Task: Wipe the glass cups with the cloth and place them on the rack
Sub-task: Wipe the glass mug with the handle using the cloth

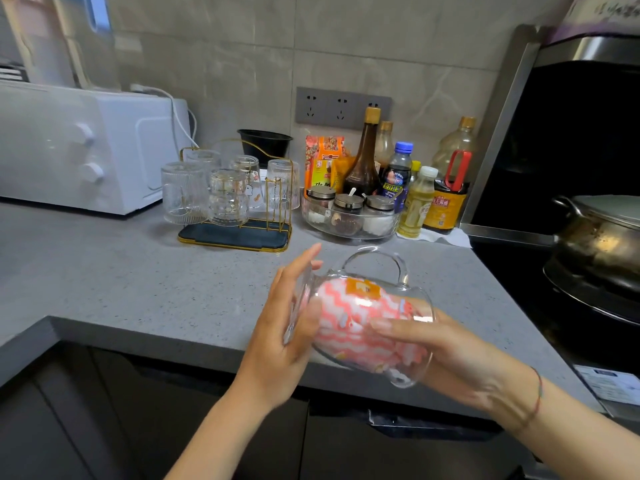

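Cup [412, 296] is lying on its side in the air over the front edge of the counter [138, 282], at 5 o'clock from the rack. Its base is pointing to 9 o'clock, its mouth to 4 o'clock and its handle to 12.

At far left a white oven [79, 147] is sitting on the counter. At its 3 o'clock the gold wire rack [239, 235] is standing, carrying five upturned glasses [183, 192].

Below, at 5 o'clock from the rack, the two hands are closing in on the cup from either end. The left hand [280, 344] is pressing its palm and straight fingers against the base. The pink-and-white cloth [349, 317] is filling the inside of the cup. The right hand [464, 358] is reaching into the mouth, its fingers pushing in with the cloth and blurred there, while its thumb is lying along the outer wall.

At 12 o'clock from the cup, bottles [363, 161] and spice jars are crowding together. At far right a pot [602, 237] is sitting on the stove.
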